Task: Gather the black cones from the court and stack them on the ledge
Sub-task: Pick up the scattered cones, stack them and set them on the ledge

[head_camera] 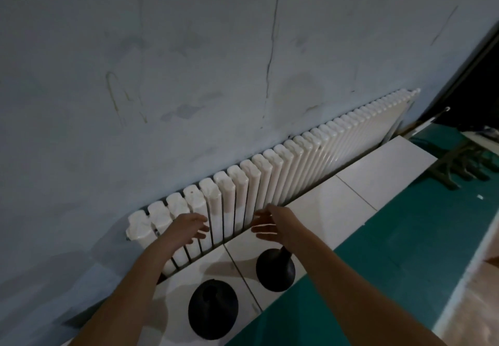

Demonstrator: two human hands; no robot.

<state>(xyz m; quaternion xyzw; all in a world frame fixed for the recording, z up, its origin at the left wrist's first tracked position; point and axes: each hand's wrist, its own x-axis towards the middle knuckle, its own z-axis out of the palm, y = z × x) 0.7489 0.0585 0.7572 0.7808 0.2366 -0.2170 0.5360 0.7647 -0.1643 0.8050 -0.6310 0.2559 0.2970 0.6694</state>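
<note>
Left hand: held in the air before the white radiator, fingers spread, nothing gripped.
Right hand: held beside it, fingers apart, nothing gripped.
Left black cone: set upright on the white tiled ledge.
Right black cone: set on the ledge, partly hidden by the right forearm.
Green court floor: bordering the ledge.

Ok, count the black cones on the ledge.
2. The near cone sits on the ledge at the bottom edge; the far cone stands beyond it, partly behind the right forearm. Either may be a stack.
</note>
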